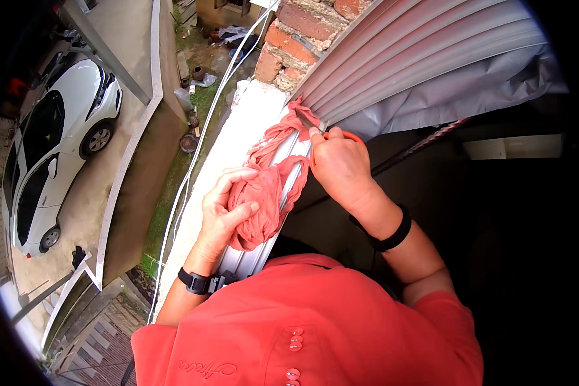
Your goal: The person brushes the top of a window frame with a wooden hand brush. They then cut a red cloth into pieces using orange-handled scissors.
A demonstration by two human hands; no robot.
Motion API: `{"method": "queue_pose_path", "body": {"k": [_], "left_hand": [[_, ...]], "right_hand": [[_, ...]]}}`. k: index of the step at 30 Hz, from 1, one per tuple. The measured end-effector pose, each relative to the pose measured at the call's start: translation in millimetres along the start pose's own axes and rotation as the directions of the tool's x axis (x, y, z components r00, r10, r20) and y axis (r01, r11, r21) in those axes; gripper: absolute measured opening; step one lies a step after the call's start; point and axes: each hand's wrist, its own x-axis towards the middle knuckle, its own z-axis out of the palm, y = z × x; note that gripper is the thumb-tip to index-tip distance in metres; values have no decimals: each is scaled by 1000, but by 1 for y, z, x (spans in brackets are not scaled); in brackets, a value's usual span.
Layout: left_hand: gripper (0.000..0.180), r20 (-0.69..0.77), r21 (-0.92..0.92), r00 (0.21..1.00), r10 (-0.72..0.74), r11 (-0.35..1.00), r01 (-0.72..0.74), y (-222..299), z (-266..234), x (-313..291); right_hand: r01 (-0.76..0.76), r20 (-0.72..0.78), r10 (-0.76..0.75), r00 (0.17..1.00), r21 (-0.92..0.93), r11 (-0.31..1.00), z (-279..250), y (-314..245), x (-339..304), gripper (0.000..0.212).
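My left hand [224, 212] is closed on a bunched, wrinkled red cloth [258, 209], its thumb pressed over the near side. A twisted length of the same cloth runs away from the bunch along the white ridged window track [283, 151] to the track's far end. At that end my right hand [342, 161] is closed around scissors with orange handles [356, 137]. Its fingers sit close beside the cloth's far end. The blades are mostly hidden by the hand and cloth, so whether they touch the fabric cannot be made out.
A corrugated metal shutter [424, 58] and a grey sheet [444, 106] rise at the far right. Beyond the track lie a white ledge [241, 132], brickwork [296, 38] and white cables [199, 145]. A white car [58, 141] stands far below on the left.
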Motion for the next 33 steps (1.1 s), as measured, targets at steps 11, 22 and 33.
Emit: {"method": "queue_pose_path", "body": {"k": [11,22,33], "left_hand": [[36,103,12,992,-72,997,71,-9,-10,-3],[38,313,148,946,-85,988,40,-4,12,-13],[36,318,98,936,-150,987,125,18,1,-3]], "right_hand": [[-79,12,78,997,195,978,-1,-3,-22,31],[-44,-89,56,994,135,990,15,-2,-3,34],[25,-245,102,964,467,884,21,17,-18,31]]}}
